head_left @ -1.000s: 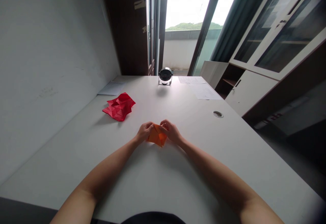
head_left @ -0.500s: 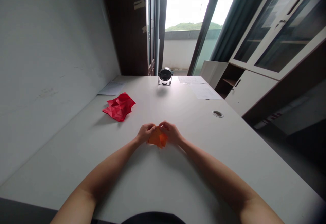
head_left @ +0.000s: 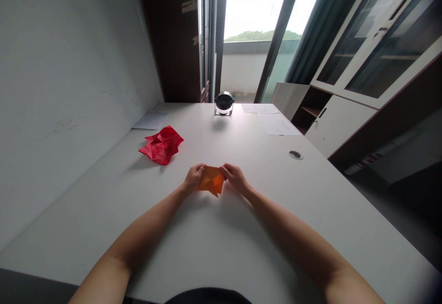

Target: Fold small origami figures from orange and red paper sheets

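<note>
White table [head_left: 214, 248], smooth top, spans the lower and middle frame. Noted on it: crumpled, creased red paper [head_left: 162, 145], left of centre; pale sheet [head_left: 150, 120], farther up along the left edge; round dark device [head_left: 224, 103] on a stand, upper centre; white papers [head_left: 279, 125], upper right. Round grommet [head_left: 295, 155] set into the surface, right of centre.

And we're counting: two bare hands, the left hand [head_left: 195, 178] and the right hand [head_left: 235, 177]! One folded orange paper piece [head_left: 210, 183] between them, one creased red paper piece [head_left: 162, 145] at ten o'clock, one round black-and-silver device [head_left: 224, 102] at twelve, three flat white paper sheets [head_left: 279, 125], one round rimmed hole [head_left: 301, 157] toward two!
</note>
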Tool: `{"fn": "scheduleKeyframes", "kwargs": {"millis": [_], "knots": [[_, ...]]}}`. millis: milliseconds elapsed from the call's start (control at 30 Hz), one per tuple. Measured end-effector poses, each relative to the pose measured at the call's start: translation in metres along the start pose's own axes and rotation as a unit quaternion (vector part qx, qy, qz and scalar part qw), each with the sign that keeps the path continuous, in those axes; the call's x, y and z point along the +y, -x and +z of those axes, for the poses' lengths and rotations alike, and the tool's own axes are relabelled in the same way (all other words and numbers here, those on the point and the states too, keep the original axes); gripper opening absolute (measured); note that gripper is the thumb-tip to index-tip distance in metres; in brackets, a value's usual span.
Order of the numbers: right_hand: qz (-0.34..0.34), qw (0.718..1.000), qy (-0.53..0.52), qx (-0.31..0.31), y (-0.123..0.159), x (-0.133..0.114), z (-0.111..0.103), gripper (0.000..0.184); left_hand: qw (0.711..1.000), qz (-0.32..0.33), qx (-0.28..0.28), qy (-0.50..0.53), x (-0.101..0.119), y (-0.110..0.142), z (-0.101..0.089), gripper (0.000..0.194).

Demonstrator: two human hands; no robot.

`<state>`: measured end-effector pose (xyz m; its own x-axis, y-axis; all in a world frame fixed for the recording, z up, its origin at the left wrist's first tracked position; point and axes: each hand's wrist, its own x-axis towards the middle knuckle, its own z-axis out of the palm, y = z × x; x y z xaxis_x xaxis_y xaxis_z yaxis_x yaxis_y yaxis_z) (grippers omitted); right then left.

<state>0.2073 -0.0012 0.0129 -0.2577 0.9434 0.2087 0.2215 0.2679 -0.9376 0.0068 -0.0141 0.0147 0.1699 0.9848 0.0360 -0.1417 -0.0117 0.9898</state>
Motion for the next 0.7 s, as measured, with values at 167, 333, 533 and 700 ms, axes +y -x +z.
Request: {"fn": "scheduleKeyframes", "kwargs": {"millis": [167, 333, 533, 700], "knots": [[-0.006, 0.999, -0.02, 0.031, 0.0, -0.003, -0.002, 0.045, 1.0, -0.005, 0.01, 0.01, -0.003, -0.002, -0.001, 0.049], [-0.002, 0.998, -0.033, 0.06, -0.002, -0.002, -0.005, 0.048, 0.999, 0.025, -0.012, -0.04, 0.0, -0.001, -0.001, 0.046], [0.014, 0.994, -0.091, 0.052, -0.006, 0.002, -0.007, 0.048, 0.999, 0.034, 0.01, -0.025, -0.001, -0.005, -0.005, 0.042], [0.018, 0.99, -0.135, 0.032, -0.003, -0.005, -0.007, 0.048, 0.998, 0.033, 0.052, 0.021, -0.005, -0.01, -0.01, 0.04]]}}
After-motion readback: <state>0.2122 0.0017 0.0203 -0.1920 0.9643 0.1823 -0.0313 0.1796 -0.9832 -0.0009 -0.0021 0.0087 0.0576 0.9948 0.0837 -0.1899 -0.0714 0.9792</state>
